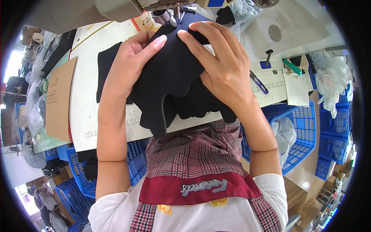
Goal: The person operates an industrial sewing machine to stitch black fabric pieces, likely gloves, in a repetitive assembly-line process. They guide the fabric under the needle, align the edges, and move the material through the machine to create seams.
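A piece of black fabric (154,83) lies under the needle area (177,15) of a sewing machine (87,13), its loose near edge folding over the table's front. My left hand (135,58) grips its left side, thumb on top and the other fingers partly hidden. From the right, my right hand (222,58) bends over the cloth, fingertips pressed on it close to the needle area. Dark blue textured material (195,17) shows just behind those fingertips. Another flat black piece (106,67) rests on the table beside my left forearm.
The white table (87,112) carries a printed ruler strip. Right of my right hand lie a dark slim tool (259,82) and a green-handled tool (292,67). A red-and-white container (142,22) stands behind my left hand. Cardboard (60,98) leans left; blue crates (307,127) stand below right.
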The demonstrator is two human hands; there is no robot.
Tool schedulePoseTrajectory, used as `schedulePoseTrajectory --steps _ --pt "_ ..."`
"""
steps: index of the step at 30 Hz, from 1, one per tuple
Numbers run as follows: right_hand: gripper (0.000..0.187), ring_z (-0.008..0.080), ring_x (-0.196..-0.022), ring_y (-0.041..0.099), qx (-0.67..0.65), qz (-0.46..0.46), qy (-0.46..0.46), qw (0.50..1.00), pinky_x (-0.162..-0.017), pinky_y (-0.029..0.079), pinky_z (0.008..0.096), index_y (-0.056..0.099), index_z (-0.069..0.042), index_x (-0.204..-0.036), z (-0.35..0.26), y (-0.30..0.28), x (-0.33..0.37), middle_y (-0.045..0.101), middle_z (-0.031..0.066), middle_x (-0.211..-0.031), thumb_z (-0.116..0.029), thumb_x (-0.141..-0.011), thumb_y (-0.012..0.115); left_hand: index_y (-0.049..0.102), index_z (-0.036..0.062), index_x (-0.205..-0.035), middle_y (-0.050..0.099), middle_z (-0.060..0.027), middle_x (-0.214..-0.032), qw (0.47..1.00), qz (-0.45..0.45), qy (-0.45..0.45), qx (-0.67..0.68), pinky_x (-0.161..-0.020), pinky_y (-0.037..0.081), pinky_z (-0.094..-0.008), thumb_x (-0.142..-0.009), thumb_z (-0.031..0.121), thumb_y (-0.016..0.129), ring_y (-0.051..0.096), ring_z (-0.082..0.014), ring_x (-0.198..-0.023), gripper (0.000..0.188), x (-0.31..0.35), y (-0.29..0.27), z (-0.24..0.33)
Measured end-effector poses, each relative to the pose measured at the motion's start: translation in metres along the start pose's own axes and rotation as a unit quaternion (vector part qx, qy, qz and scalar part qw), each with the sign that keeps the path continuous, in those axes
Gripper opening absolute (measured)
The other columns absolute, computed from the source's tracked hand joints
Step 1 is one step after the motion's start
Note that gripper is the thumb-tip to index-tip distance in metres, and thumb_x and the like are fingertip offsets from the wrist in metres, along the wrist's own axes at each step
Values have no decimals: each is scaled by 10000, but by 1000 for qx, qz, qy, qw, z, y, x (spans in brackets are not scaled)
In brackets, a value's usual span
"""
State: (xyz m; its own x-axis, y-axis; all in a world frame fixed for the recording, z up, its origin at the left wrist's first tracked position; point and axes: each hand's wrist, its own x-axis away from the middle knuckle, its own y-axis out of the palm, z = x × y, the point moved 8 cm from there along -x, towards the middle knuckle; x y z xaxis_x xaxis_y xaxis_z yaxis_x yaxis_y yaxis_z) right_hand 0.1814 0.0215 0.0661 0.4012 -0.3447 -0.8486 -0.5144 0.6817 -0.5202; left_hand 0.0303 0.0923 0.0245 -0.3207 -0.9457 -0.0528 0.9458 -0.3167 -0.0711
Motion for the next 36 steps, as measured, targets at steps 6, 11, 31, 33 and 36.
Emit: schedulePoseTrajectory --steps 6,11,31,33,36 --pt "439 283 -1091 609 -9 -3 7 1000 -863 532 377 687 -22 -1118 1 1 1 600 113 -1152 -56 -680 661 646 -5 -1129 679 -30 -986 1000 -13 4 -10 -832 477 -218 -957 275 657 606 -67 -897 329 -8 -5 -6" --pt "506 288 -1084 615 -25 -1 15 1000 -849 543 379 694 -43 -1134 3 1 2 608 101 -1159 -4 -633 639 634 -23 -1150 689 -49 -998 999 16 18 40 -852 490 -232 -954 259 662 628 -83 -906 345 -2 3 -1" --pt "419 283 -1023 636 -29 46 -57 997 -824 552 381 728 -67 -1064 2 -4 12 638 95 -1083 -128 -662 627 658 5 -1187 684 -81 -1105 929 240 230 -161 -899 514 -317 -928 2 570 650 -169 -1015 273 35 -7 16" --pt "429 278 -1027 637 -44 48 -53 997 -824 552 377 730 -74 -1065 7 -3 10 640 89 -1082 -124 -651 632 683 -9 -1166 672 -111 -1163 831 188 386 -353 -927 519 -339 -845 -82 559 652 -223 -1057 352 53 8 33" --pt "442 281 -1041 638 -47 50 -57 996 -828 551 379 732 -75 -1067 10 -2 9 645 84 -1099 -127 -635 652 726 -17 -1118 670 -142 -1202 772 125 471 -407 -982 517 -381 -711 -122 581 643 -314 -1133 445 64 25 34"
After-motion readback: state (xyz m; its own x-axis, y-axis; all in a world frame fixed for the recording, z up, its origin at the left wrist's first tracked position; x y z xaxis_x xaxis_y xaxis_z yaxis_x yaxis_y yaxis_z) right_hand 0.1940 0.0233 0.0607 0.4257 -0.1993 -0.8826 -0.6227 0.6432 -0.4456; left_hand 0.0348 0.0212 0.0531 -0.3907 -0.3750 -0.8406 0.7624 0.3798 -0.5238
